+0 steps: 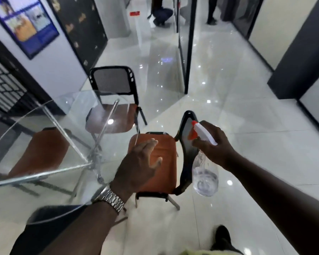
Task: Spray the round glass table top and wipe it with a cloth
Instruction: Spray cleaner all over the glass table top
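The round glass table top (44,137) fills the left half of the view, resting on a metal frame seen through it. My right hand (215,144) grips a clear spray bottle (205,178) with a white and orange trigger head, held in the air to the right of the table, above a chair. The bottle is partly filled with clear liquid. My left hand (138,166), with a metal watch on the wrist, hovers with straight, spread fingers just past the table's right edge and holds nothing. A pale yellow-green cloth (203,252) shows at the bottom edge.
Three black chairs with orange seats stand around the table: one at the back (114,107), one under the glass at left (41,153), one at the right (158,162) below my hands. Glossy tiled floor stretches ahead into a corridor, where a person crouches far off (160,15).
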Demonstrator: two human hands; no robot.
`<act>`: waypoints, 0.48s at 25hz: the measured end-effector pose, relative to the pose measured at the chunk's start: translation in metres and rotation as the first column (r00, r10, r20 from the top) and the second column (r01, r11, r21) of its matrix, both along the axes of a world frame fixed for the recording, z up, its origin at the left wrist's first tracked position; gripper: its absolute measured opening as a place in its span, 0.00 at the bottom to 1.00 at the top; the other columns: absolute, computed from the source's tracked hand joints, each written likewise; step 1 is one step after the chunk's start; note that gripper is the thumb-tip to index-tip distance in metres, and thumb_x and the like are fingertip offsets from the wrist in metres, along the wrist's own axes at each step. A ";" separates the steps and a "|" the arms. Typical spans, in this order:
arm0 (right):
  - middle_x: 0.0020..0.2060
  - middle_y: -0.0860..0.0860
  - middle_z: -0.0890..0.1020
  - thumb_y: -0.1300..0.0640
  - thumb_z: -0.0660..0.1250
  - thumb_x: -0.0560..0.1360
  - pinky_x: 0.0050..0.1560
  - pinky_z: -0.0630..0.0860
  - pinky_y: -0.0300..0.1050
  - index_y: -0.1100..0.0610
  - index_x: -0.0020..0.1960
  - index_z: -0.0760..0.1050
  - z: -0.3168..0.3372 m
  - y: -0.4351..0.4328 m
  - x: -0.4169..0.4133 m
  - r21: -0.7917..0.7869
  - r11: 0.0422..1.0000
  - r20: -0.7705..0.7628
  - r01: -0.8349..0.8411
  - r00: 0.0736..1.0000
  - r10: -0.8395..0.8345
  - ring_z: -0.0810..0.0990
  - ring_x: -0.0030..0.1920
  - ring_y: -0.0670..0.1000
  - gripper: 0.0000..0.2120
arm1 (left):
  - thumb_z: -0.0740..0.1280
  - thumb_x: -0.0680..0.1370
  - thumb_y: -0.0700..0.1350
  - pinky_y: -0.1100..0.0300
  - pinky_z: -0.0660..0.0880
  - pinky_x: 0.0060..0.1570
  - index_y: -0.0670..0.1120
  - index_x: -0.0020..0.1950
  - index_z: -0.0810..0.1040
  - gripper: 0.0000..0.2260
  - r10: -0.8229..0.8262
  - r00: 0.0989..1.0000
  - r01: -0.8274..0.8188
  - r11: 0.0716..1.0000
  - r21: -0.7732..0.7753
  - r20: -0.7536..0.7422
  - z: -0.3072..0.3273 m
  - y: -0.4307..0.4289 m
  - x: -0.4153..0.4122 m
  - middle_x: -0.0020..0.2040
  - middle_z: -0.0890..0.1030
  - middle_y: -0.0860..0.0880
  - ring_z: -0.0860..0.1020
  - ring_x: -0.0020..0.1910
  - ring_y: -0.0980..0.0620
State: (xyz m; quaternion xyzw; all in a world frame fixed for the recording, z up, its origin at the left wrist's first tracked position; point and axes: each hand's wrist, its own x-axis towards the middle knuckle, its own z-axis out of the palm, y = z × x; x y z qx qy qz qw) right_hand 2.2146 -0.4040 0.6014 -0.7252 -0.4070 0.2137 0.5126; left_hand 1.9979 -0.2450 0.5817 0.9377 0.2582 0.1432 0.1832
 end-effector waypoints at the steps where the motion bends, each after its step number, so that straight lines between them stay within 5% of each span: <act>1: 0.43 0.49 0.84 0.60 0.74 0.74 0.45 0.81 0.58 0.51 0.50 0.80 0.006 -0.012 0.023 0.000 1.000 0.014 0.009 1.000 -0.009 0.84 0.45 0.54 0.08 | 0.71 0.78 0.53 0.67 0.63 0.71 0.47 0.75 0.74 0.26 -0.035 0.999 0.035 0.999 0.017 0.004 0.007 -0.004 0.027 0.73 0.76 0.50 0.72 0.72 0.55; 12: 0.45 0.46 0.84 0.60 0.76 0.77 0.53 0.76 0.47 0.53 0.48 0.78 0.046 -0.153 0.286 0.033 0.972 0.086 0.234 0.968 -0.236 0.82 0.47 0.48 0.07 | 0.68 0.78 0.57 0.54 0.71 0.72 0.49 0.77 0.71 0.29 -0.232 0.973 0.229 0.969 0.095 0.019 0.035 -0.082 0.335 0.75 0.74 0.51 0.72 0.73 0.52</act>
